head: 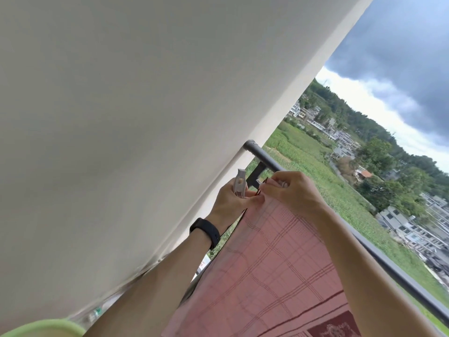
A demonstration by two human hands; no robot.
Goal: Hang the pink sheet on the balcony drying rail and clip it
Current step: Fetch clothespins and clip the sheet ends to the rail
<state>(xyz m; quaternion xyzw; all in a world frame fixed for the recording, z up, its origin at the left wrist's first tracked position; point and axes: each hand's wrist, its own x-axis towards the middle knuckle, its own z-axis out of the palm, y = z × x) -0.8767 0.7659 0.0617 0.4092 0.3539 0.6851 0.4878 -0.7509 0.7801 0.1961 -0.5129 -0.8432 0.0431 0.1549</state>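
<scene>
The pink sheet (279,271) hangs below both grips, its top corner pinched between them. The left grip (230,199), with a black wristband (206,231) just behind it, curls around a white clip (239,183) while its thumb presses the sheet's edge. The right grip (294,194) pinches the same corner with bent fingers. Just beyond them runs the dark rail (264,158), then green fields (306,152).

Pink checked sheet (279,263), top corner at dark rail (266,158), white clip (240,183) upright nr it.

Dark rail (264,157) carries draped pink sheet (279,263).
</scene>
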